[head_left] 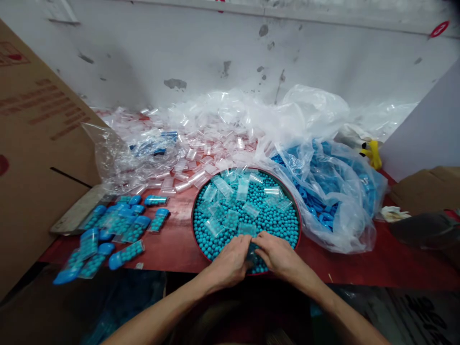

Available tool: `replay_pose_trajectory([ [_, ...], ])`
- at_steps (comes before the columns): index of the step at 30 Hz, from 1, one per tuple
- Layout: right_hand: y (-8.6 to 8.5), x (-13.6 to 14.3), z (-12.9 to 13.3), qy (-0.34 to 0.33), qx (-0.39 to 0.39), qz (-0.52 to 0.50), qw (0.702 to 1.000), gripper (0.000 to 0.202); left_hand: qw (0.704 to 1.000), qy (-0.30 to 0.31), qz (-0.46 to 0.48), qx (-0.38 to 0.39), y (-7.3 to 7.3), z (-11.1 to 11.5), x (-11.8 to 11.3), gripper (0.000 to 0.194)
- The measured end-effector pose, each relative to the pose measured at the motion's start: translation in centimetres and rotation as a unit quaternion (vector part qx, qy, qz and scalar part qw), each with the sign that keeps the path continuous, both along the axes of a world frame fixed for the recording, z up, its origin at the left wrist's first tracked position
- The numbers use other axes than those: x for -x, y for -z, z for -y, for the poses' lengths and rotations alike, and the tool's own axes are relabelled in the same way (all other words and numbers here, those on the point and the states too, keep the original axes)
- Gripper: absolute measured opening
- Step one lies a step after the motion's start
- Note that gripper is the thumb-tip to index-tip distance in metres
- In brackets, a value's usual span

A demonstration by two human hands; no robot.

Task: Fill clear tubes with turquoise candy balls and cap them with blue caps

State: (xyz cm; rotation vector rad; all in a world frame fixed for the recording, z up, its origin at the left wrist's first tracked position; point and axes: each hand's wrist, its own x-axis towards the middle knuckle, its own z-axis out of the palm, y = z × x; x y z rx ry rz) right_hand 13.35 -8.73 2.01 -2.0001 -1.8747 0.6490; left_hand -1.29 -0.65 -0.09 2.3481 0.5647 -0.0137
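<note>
A round, red-rimmed tub [194, 235] is filled with small turquoise beads [275, 230]. Several flat, clear plastic tubes [242, 189] lie on top of the beads. My left hand [233, 258] and my right hand [275, 251] meet over the tub's near edge, fingers closed and thumbs inward. A dark, see-through piece shows between them, mostly covered by my fingers, so its kind is unclear. To the left, several bead-filled clear tubes with blue caps [128, 253] lie in a loose pile on the red table [172, 244].
Many clear tubes [201, 153] are heaped behind the tub. At right, a clear bag [345, 206] holds blue plastic parts [325, 215]; a yellow-handled tool [374, 154] lies beyond. A cardboard box [43, 143] stands left, crumpled plastic [125, 167] beside it. A wall [201, 52] closes the back.
</note>
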Motion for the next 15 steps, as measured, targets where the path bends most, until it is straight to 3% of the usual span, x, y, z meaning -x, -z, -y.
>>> replay_pose_trajectory([
  [4,-1.2,-0.7,-2.5,-0.005,-0.037,0.063,0.997,0.027,0.999,0.016,-0.029,-0.037,-0.2,0.0,-0.2,0.033],
  [9,-0.3,-0.8,-5.7,-0.111,0.008,0.116,0.987,0.024,0.999,0.015,-0.032,-0.013,-0.4,-0.2,-0.4,0.043],
  [12,0.5,-1.8,-5.6,-0.108,-0.002,0.058,0.992,0.023,0.999,-0.009,-0.037,0.001,-0.4,-0.2,-0.4,0.036],
  [15,1.3,-2.4,-4.4,-0.026,-0.048,-0.086,0.995,0.020,0.997,-0.078,-0.008,-0.008,-0.2,-0.1,-0.4,0.027],
])
